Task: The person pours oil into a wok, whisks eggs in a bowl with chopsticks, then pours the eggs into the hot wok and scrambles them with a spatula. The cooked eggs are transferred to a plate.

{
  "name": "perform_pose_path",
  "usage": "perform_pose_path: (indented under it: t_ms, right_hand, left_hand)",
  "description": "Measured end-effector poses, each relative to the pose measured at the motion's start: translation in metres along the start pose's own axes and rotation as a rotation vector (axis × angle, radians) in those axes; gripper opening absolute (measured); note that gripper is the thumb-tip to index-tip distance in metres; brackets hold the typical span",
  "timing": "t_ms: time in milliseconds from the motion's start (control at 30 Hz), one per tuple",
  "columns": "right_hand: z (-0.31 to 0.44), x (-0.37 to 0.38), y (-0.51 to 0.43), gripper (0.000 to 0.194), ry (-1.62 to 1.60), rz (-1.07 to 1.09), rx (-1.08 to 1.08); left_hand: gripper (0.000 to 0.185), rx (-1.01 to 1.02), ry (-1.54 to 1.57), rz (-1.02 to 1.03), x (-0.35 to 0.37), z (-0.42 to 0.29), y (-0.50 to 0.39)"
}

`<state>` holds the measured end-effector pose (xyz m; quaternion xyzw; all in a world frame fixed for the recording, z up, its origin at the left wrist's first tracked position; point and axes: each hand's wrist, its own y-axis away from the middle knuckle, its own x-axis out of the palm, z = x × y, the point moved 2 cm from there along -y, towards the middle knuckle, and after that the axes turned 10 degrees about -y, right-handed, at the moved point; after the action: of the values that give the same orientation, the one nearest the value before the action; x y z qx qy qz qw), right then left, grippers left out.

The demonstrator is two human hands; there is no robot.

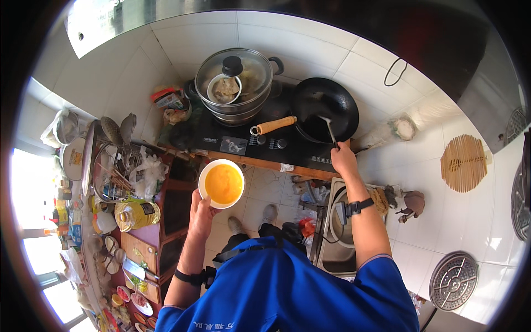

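Observation:
My left hand [200, 216] grips the rim of a white bowl [201, 182] of beaten egg [224, 184], held in front of the cooktop's edge. My right hand [344, 158] is closed around the handle of a metal spatula [330, 129], whose head rests inside a black wok [325, 97]. The wok stands on the right side of the black cooktop [232, 143], its wooden handle [276, 125] pointing left. What lies on the wok's bottom is too dark to tell. To the left, a steamer pot [238, 108] under a glass lid holds a bowl of food.
A sink [338, 265] is at my right, with a basin in it. On the left are a dish rack [110, 178], an oil jug [138, 216], and a cutting board [140, 259] with a cleaver [135, 269]. The tiled wall rises behind the cooktop.

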<state>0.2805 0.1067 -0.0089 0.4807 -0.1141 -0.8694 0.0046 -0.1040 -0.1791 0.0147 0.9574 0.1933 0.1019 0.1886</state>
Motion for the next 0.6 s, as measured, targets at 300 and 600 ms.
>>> perform_pose_path:
  t_ms: [300,600]
  right_hand:
    - [0.004,0.002,-0.071,0.042,-0.044,-0.077,-0.189]
    - [-0.048,-0.103,-0.027,0.039,0.070,0.102,-0.127]
  left_hand:
    - [0.041,0.037,0.084,-0.069,-0.008,0.005,0.020]
    - [0.041,0.073,0.125,-0.024,-0.010,0.013,0.007]
